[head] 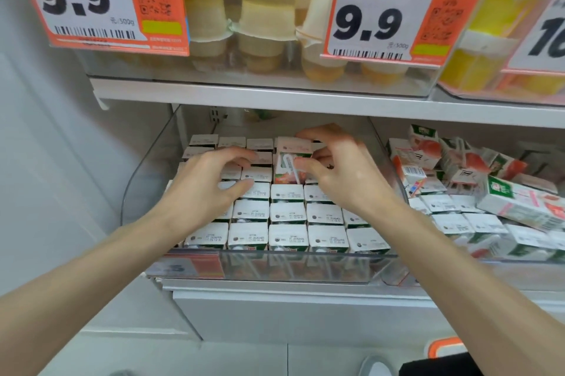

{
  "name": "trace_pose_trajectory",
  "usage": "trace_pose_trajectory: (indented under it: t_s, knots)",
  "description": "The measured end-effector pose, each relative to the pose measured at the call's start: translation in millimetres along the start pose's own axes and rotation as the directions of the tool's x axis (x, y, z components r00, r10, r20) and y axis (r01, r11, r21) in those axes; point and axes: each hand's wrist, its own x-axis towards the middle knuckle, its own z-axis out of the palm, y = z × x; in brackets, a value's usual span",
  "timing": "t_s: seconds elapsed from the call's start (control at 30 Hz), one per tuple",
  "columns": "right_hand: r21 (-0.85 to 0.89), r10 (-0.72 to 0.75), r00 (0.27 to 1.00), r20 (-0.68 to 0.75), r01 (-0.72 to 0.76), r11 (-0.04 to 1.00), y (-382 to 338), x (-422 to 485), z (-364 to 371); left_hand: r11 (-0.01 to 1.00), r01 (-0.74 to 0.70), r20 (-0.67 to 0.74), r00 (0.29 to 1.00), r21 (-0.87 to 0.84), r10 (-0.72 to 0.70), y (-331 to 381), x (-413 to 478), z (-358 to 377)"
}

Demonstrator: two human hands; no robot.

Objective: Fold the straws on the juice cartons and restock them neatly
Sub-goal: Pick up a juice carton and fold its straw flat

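Head view: raised carton (295, 145) bears slanting straw (290, 166).

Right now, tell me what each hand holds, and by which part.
The right hand grips the raised juice carton by its upper end, fingers over the top, thumb on the front. The left hand holds nothing.

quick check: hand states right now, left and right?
Left hand: open, fingers spread on the tops of the packed cartons.
Right hand: closed, gripping the raised juice carton.
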Motion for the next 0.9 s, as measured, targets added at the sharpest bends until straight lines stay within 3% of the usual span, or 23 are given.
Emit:
trace_pose_trajectory:
  t_s: [0.23, 0.43, 0.63, 0.8, 0.9]
  knots:
    - [-0.338, -0.019, 0.970, 0.243, 0.103, 0.935, 12.3, 6.2, 17.2, 0.969, -0.083, 0.122, 0.991, 0.232, 0.056, 5.4, 24.3, 9.2]
    - [-0.376, -0.062, 0.968, 0.244, 0.153, 0.914, 19.7, 6.2, 15.5, 0.956, -0.106, 0.188, 0.981, 0.272, 0.056, -3.7, 38.0, 4.9]
    - [-0.233, -0.115, 0.975, 0.191, 0.158, 0.960, 1.7, 13.0, 27.7, 0.987, -0.029, 0.152, 0.988, 0.157, 0.005, -12.6, 30.2, -6.3]
    - [-0.317, -0.098, 0.953, 0.285, 0.190, 0.929, -9.3, 29.1, 28.9, 0.994, 0.111, 0.040, 0.993, 0.019, -0.112, -17.3, 4.0, -10.8]
    - [-0.423, -0.094, 0.924, 0.371, 0.258, 0.868, -17.4, 40.1, 24.5, 0.995, 0.095, 0.058, 0.994, 0.006, -0.096, -18.4, -16.4, -9.6]
